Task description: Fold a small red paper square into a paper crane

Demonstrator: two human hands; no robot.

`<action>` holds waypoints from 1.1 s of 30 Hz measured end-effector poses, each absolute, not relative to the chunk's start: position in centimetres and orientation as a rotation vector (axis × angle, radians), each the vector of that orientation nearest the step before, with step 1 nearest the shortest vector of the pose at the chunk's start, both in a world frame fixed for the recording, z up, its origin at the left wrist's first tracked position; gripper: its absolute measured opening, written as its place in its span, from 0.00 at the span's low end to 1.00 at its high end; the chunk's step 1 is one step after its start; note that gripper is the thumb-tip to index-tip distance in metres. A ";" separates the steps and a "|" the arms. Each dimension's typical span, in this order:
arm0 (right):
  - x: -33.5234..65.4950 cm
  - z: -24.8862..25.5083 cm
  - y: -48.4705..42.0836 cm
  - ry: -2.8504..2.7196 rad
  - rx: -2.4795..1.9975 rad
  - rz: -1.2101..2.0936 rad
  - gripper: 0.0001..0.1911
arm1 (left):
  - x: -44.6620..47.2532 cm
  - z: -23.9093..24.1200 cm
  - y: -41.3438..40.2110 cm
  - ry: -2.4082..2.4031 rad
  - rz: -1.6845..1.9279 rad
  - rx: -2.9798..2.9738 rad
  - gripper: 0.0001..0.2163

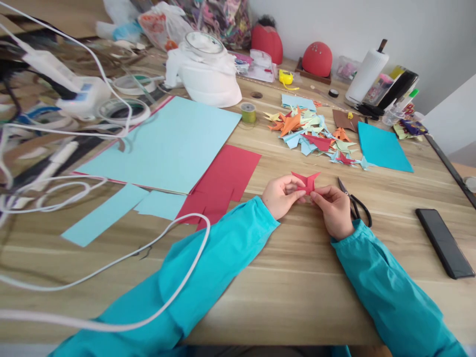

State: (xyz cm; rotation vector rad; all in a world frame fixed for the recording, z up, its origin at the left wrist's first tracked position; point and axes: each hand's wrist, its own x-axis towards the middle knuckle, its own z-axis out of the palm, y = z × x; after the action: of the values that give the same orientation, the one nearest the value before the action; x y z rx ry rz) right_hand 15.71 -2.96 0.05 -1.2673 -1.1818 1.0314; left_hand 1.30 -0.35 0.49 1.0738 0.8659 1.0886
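A small piece of folded red paper with two pointed tips is held between my hands above the table. My left hand pinches its left side, thumb in front and fingers behind. On its lower right, my right hand grips with thumb and forefinger. Black-handled scissors lie just right of my right hand, partly hidden by it. Beyond the hands spreads a pile of folded paper shapes in orange, blue, green, yellow and red.
Light blue sheets, red paper and a blue strip lie left. A white cable loops across my left sleeve. A thread spool stands mid-table. Turquoise paper and a phone are at right.
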 end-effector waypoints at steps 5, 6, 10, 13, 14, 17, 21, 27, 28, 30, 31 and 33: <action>15.6 0.0 -2.9 -1.104 -1.260 1.044 0.12 | 1.3 0.4 -0.3 0.866 1.073 1.053 0.06; 15.6 0.0 -2.9 -1.086 -1.258 1.049 0.13 | 1.3 0.4 -0.3 0.865 1.068 1.051 0.06; 15.6 0.0 -2.8 -1.061 -1.252 1.060 0.14 | 1.2 0.5 -0.2 0.858 1.049 1.038 0.05; 15.6 -0.1 -2.8 -1.062 -1.240 1.059 0.14 | 1.1 0.6 -0.2 0.856 1.030 1.027 0.04; 15.6 -0.1 -2.8 -1.062 -1.237 1.060 0.14 | 1.1 0.6 -0.2 0.858 1.026 1.020 0.04; 15.6 -0.1 -2.8 -1.058 -1.234 1.070 0.13 | 1.1 0.7 -0.1 0.863 1.017 0.996 0.04; 15.6 0.0 -2.8 -1.037 -1.228 1.077 0.13 | 1.0 0.7 -0.2 0.853 1.023 0.983 0.03; 15.6 -0.2 -2.7 -1.055 -1.236 1.068 0.12 | 1.2 0.7 -0.2 0.864 1.052 1.036 0.06; 15.6 -0.2 -2.7 -1.057 -1.234 1.066 0.12 | 1.2 0.7 -0.2 0.865 1.063 1.049 0.06; 15.7 -0.3 -2.7 -1.060 -1.224 1.065 0.12 | 1.3 0.6 -0.2 0.862 1.083 1.067 0.07; 15.7 -0.3 -2.7 -1.060 -1.219 1.068 0.12 | 1.3 0.5 -0.2 0.861 1.086 1.071 0.07; 15.7 -0.4 -2.7 -1.057 -1.211 1.076 0.12 | 1.4 0.4 -0.2 0.859 1.079 1.065 0.08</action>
State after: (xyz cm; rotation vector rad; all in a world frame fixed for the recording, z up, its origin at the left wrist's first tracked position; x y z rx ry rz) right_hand 15.72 -2.69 -0.37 -1.2112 -1.0567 1.0760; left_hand 1.35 -0.16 0.42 1.0649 0.8587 1.0794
